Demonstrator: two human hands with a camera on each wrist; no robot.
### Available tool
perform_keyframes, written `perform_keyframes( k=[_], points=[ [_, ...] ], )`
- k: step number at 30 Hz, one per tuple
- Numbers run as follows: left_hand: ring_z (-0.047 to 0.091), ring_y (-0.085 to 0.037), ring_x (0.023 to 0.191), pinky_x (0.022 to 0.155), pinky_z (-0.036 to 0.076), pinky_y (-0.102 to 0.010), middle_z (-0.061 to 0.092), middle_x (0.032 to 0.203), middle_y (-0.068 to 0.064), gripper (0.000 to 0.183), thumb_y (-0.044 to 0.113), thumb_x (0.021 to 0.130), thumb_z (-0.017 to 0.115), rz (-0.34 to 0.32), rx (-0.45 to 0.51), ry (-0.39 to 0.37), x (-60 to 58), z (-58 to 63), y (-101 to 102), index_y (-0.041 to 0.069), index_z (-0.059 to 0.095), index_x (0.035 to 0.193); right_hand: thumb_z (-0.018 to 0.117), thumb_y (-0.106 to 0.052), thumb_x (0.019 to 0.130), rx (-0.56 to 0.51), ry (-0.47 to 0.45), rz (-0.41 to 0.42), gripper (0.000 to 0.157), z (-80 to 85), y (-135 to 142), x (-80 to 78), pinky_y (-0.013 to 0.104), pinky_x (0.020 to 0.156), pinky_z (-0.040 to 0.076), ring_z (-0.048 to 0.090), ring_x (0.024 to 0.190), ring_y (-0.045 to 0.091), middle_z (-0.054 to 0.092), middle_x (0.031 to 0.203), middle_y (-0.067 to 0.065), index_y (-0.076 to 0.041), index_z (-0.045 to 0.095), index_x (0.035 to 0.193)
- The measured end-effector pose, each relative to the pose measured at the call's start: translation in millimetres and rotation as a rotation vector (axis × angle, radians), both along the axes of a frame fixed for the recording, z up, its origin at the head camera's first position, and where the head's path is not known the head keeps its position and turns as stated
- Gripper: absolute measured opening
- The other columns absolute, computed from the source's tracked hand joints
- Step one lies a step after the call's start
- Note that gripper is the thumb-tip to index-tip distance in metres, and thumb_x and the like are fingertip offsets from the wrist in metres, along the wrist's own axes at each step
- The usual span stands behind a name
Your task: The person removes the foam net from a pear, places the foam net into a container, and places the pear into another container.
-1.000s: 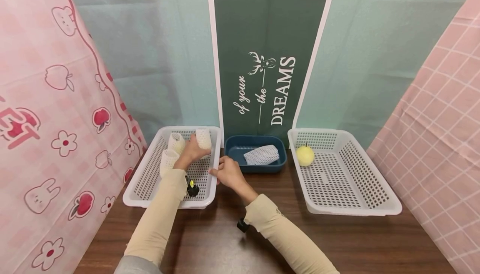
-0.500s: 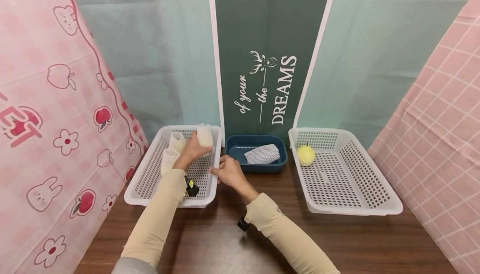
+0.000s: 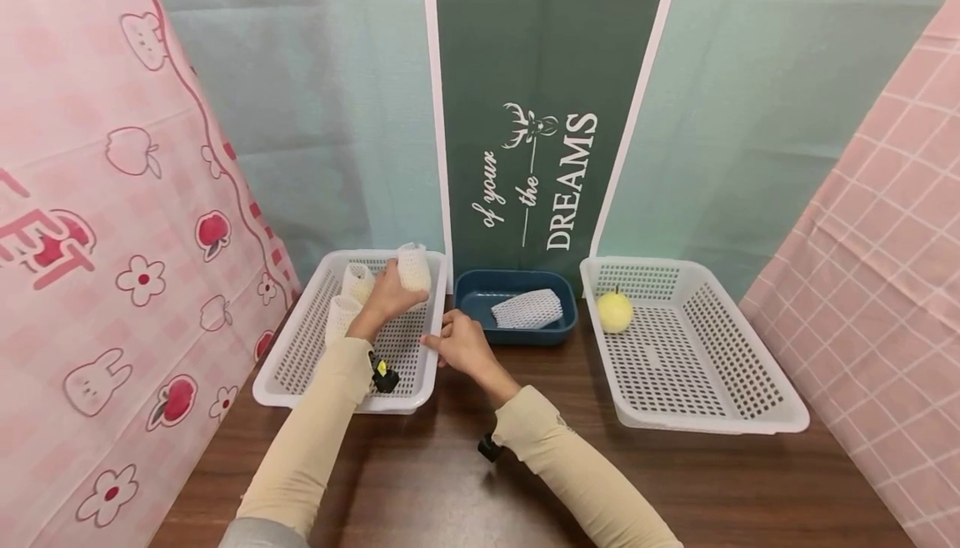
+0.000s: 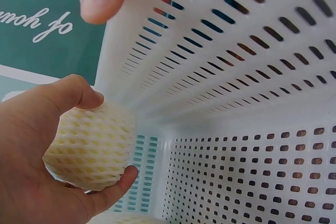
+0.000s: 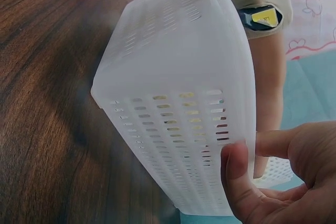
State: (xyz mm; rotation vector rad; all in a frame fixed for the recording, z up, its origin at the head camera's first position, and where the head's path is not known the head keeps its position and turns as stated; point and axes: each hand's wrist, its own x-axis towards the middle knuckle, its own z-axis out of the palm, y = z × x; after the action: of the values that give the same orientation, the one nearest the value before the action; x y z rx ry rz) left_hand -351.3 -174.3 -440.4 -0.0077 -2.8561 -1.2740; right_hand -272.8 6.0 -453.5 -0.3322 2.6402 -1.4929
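Observation:
My left hand [image 3: 388,296] grips a pale yellow pear in a white foam net [image 3: 413,266] at the far right corner of the left white basket [image 3: 273,398]. In the left wrist view, thumb and fingers curl round the netted pear [image 4: 92,145], and yellow shows through the mesh. Two more netted fruits [image 3: 342,317] stand on the left side of that basket, partly behind the hand and forearm. On the basket's right rim, my right hand [image 3: 465,346] pinches the edge; the right wrist view shows its thumb and a finger on either side of the rim [image 5: 247,93].
A blue tray [image 3: 517,337] behind the right hand holds a flattened white foam net [image 3: 527,309]. To the right, another white basket [image 3: 701,426] contains a bare yellow pear [image 3: 615,313] by its left wall. Patterned cloths hang around the brown wooden table [image 3: 420,481].
My left hand has lifted the netted pear slightly, and its net top now rises above the basket's back rim. The right hand keeps its pinch on the rim. The head view has shifted slightly.

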Motion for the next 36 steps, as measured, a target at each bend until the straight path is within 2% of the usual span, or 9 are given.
perform_keyframes(
  k=[5,11,13,16,21,28,36],
  points=[
    [0.055,-0.043,0.121,0.108,0.047,-0.061,0.052,0.14,-0.031,0.087,0.023,0.091,0.078,-0.011,0.017,0.046,2.0,4.5,3,-0.004,0.028,0.156,0.082,-0.02,0.094,0.0,-0.001,0.002,0.046,-0.8,2,-1.3,0.025,0.054,0.052,0.076,0.07,0.039,0.078,0.088,0.011,0.006,0.059,0.124],
    [0.056,-0.042,0.12,0.107,0.048,-0.06,0.053,0.14,-0.03,0.086,0.023,0.091,0.077,-0.013,0.041,0.051,1.7,6.1,0,-0.002,0.028,0.157,0.082,-0.024,0.095,0.004,-0.002,0.018,0.047,-3.0,3,-4.0,0.026,0.056,0.054,0.069,0.059,0.016,0.077,0.091,0.009,0.004,0.058,0.126],
    [0.057,-0.042,0.12,0.107,0.049,-0.06,0.053,0.14,-0.03,0.086,0.024,0.091,0.077,-0.015,0.042,0.055,1.2,6.3,0,-0.002,0.028,0.157,0.081,-0.025,0.096,0.002,-0.002,0.028,0.047,-3.1,5,-4.6,0.026,0.056,0.055,0.067,0.059,0.013,0.077,0.092,0.01,0.003,0.058,0.126],
    [0.057,-0.041,0.118,0.105,0.05,-0.059,0.054,0.139,-0.03,0.086,0.025,0.091,0.078,-0.019,0.038,0.067,0.9,7.2,1,-0.003,0.029,0.156,0.076,-0.025,0.099,0.005,0.011,0.043,0.044,-2.4,7,-4.9,0.026,0.058,0.055,0.069,0.062,0.015,0.077,0.094,0.01,0.003,0.059,0.127],
    [0.059,-0.041,0.115,0.101,0.052,-0.057,0.056,0.136,-0.029,0.084,0.024,0.091,0.079,-0.028,0.045,0.096,1.7,9.1,3,-0.003,0.032,0.156,0.07,-0.025,0.103,-0.004,0.026,0.061,0.038,-0.7,12,-5.4,0.029,0.062,0.057,0.076,0.074,0.029,0.077,0.095,0.012,0.004,0.064,0.127],
    [0.061,-0.04,0.113,0.098,0.053,-0.056,0.058,0.135,-0.027,0.081,0.023,0.091,0.079,-0.053,0.073,0.118,5.6,13.3,8,-0.003,0.036,0.154,0.069,-0.026,0.104,0.001,0.037,0.06,0.034,1.0,19,-8.8,0.029,0.063,0.057,0.075,0.075,0.024,0.077,0.096,0.011,0.001,0.068,0.124],
    [0.062,-0.038,0.108,0.093,0.053,-0.053,0.061,0.129,-0.026,0.078,0.024,0.088,0.079,-0.054,0.072,0.147,6.0,17.1,13,-0.003,0.04,0.15,0.068,-0.023,0.104,-0.044,0.048,0.05,0.03,9.1,24,-14.1,0.028,0.066,0.058,0.076,0.077,0.025,0.078,0.102,0.02,0.0,0.068,0.123]
  ],
)
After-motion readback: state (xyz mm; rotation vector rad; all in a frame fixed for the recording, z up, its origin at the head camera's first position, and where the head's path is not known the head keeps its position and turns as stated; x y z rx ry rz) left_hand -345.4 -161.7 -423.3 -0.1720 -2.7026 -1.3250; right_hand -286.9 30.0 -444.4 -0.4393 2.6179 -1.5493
